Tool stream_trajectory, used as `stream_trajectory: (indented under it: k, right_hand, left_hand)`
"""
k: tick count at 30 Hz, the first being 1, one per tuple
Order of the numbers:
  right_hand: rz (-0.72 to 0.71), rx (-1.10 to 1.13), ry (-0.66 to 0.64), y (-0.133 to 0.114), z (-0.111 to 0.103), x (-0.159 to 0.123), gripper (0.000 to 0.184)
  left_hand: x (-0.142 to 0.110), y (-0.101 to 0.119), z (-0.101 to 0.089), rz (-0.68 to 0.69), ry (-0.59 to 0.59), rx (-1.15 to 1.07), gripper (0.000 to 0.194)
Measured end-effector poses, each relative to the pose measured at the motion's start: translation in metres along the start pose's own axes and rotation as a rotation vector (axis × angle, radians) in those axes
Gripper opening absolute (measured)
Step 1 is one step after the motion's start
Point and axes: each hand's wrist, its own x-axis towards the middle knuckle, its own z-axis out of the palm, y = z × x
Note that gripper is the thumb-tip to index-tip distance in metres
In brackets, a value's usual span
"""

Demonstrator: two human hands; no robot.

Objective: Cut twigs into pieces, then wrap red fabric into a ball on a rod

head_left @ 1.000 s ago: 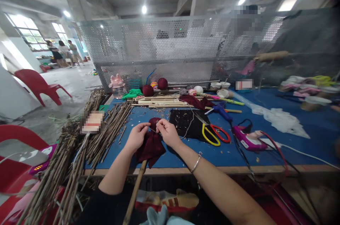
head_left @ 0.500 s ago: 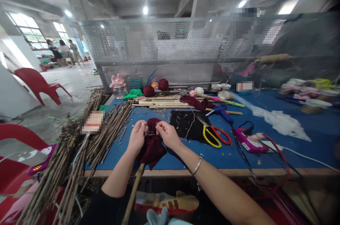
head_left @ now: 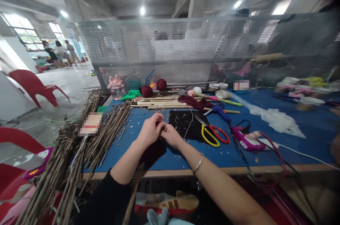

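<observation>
My left hand [head_left: 152, 128] and my right hand [head_left: 170, 136] meet over the blue table, fingertips touching. Both are closed in a pinch on a thin string, which the fingers now almost wholly hide. Below them hangs a dark red cloth [head_left: 153, 152], in shadow and partly covered by my left hand and forearm. A wooden stick [head_left: 132, 195] runs from under the cloth down toward my lap. Right of my hands lie a black cloth [head_left: 183, 124] with wood chips on it and scissors [head_left: 212, 136] with yellow and red handles.
Bundles of thin twigs [head_left: 110, 133] lie at the left. Peeled sticks [head_left: 156, 103], dark red balls [head_left: 161, 84] and a blue glue gun [head_left: 221, 112] lie farther back. A purple power strip [head_left: 247, 140] with cables sits at the right. A perforated metal screen [head_left: 138, 48] stands behind.
My left hand has moved right and turned over, its back now covering the rounded top of the dark red cloth. The hands, apart before with string between them, now touch.
</observation>
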Motion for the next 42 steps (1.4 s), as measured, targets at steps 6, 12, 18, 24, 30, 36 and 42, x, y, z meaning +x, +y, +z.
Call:
stream_trajectory:
  k: [6,12,18,24,30,36,42]
  right_hand:
    - [0.075,0.199,0.024,-0.002,0.0,0.002,0.033]
    - [0.11,0.242,0.018,-0.003,0.003,0.002,0.038]
    - [0.147,0.269,-0.017,-0.007,0.004,0.001,0.037]
    - [0.177,0.168,0.002,-0.011,0.0,0.005,0.033]
    - [0.123,-0.009,-0.03,-0.013,0.001,0.004,0.027]
    - [0.157,0.047,-0.068,-0.012,-0.007,0.004,0.029]
    - [0.172,-0.027,-0.07,-0.01,-0.018,0.007,0.031]
  left_hand:
    - [-0.012,-0.016,-0.01,-0.078,0.137,-0.104,0.041]
    - [-0.026,-0.022,-0.016,0.002,0.072,0.109,0.024]
    - [-0.027,-0.02,-0.014,0.04,0.146,0.13,0.018]
    - [-0.029,-0.031,-0.013,-0.106,0.284,0.029,0.018]
    - [-0.029,-0.041,-0.01,-0.123,0.171,-0.211,0.022]
    - [-0.028,-0.045,-0.009,-0.152,-0.031,-0.388,0.03]
    - [-0.03,-0.046,-0.008,-0.113,0.013,-0.233,0.023]
